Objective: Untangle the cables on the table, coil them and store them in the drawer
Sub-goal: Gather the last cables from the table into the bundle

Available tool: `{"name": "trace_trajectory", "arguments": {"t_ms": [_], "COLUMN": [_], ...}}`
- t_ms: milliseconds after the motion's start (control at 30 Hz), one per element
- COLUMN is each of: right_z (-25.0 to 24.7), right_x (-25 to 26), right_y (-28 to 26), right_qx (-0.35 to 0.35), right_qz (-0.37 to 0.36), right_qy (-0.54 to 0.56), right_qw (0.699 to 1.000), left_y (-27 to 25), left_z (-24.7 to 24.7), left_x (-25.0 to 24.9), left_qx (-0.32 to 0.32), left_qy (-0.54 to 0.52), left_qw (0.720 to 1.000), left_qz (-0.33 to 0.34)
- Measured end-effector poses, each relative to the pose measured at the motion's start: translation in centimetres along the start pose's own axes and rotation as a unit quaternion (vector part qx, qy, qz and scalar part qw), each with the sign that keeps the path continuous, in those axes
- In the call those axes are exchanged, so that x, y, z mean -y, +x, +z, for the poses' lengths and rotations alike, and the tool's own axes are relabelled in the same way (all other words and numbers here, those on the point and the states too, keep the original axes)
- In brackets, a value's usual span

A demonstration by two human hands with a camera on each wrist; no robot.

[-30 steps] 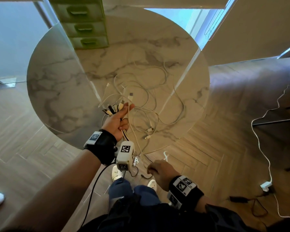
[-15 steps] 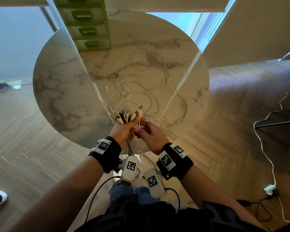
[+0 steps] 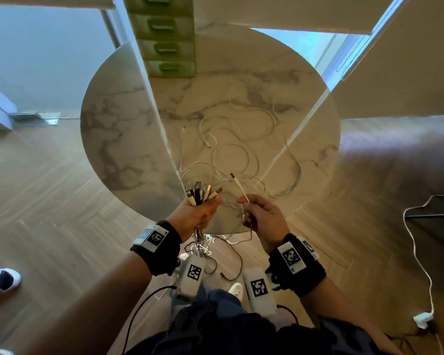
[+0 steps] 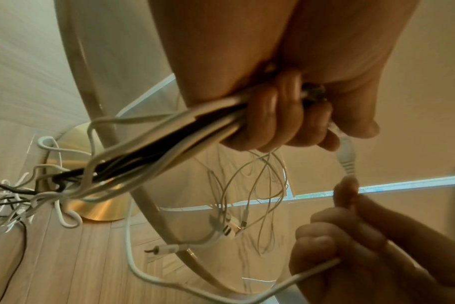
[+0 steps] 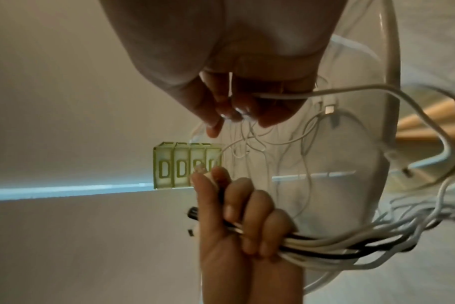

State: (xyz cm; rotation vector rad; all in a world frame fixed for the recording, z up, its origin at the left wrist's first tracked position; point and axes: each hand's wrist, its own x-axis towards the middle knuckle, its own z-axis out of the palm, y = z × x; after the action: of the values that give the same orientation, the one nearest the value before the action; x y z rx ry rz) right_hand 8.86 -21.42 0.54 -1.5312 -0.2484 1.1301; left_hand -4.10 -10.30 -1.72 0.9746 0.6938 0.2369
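The left hand [image 3: 199, 216] has its fingers [image 5: 249, 216] curled tight round a bundle of cables [image 3: 203, 194], held upright at the near edge of the round marble counter [image 3: 118, 139], plug ends pointing up and away from the person. The right hand [image 3: 264, 221] pinches one white cable [image 3: 241, 188] just beside it, its connector tilted up and leftward. Loose cable loops [image 3: 231, 149] lie across the counter; green drawers [image 3: 168, 44] stand at its far side.

The surface [image 3: 128, 129] is white marble with grey veins. The cables [image 3: 231, 149] are white, a few black; the drawer unit [image 3: 169, 49] is pale green.
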Motion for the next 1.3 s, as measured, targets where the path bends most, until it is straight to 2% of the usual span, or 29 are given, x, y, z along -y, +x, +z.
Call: {"name": "trace_trajectory", "arguments": {"t_ms": [67, 200, 333, 433, 533, 633, 767, 933, 1067, 1133, 1233, 1300], "right_z": [0.1, 0.9, 1.7, 1.8, 1.3, 1.2, 2.0, 1.6, -1.3, -3.0, -3.4, -2.3], "right_x": [0.4, 1.6, 2.3, 2.5, 2.3, 2.1, 1.4, 0.5, 2.3, 3.8, 5.5, 5.6], "right_y": [-0.2, -0.4, -0.7, -0.7, -0.9, -1.9, -3.3, -4.4, -5.5, -5.6, -6.2, -6.8], "right_qx": [0.009, 0.049, 0.114, 0.120, 0.090, 0.107, 0.144, 0.165, 0.098, 0.084, 0.127, 0.167], "right_qz": [0.008, 0.022, 0.009, -0.012, -0.049, -0.066, -0.105, -0.134, -0.160, -0.159, -0.147, -0.162], "right_qy": [0.031, -0.003, -0.019, -0.026, -0.028, -0.053, -0.129, -0.165, -0.104, -0.053, -0.033, -0.103], "right_qw": [0.999, 0.999, 0.993, 0.992, 0.994, 0.991, 0.975, 0.963, 0.977, 0.982, 0.980, 0.967], "left_y": [-0.5, -1.0, -1.6, -2.0, -2.5, -2.9, -3.6, -4.9, -6.3, -7.2, -8.0, -8.1], "left_z": [0.0, 0.5, 1.0, 1.3, 1.5, 1.9, 3.5, 4.3, 2.5, 1.6, 2.5, 4.2], "left_x": [0.2, 0.1, -0.5, -1.0, -1.3, -1.4, -1.2, -1.1, -2.2, -2.9, -3.3, -3.3], "left_qx": [0.009, 0.034, 0.069, 0.073, 0.046, -0.010, -0.052, -0.081, -0.063, -0.023, 0.028, 0.030], "left_qy": [0.011, 0.013, 0.031, 0.007, -0.059, -0.102, -0.095, -0.098, -0.181, -0.213, -0.214, -0.205], "left_qw": [1.000, 0.999, 0.997, 0.997, 0.997, 0.993, 0.987, 0.984, 0.972, 0.966, 0.966, 0.968], "left_qz": [0.000, -0.002, -0.014, 0.001, 0.015, 0.051, 0.121, 0.123, 0.136, 0.147, 0.144, 0.140]}}
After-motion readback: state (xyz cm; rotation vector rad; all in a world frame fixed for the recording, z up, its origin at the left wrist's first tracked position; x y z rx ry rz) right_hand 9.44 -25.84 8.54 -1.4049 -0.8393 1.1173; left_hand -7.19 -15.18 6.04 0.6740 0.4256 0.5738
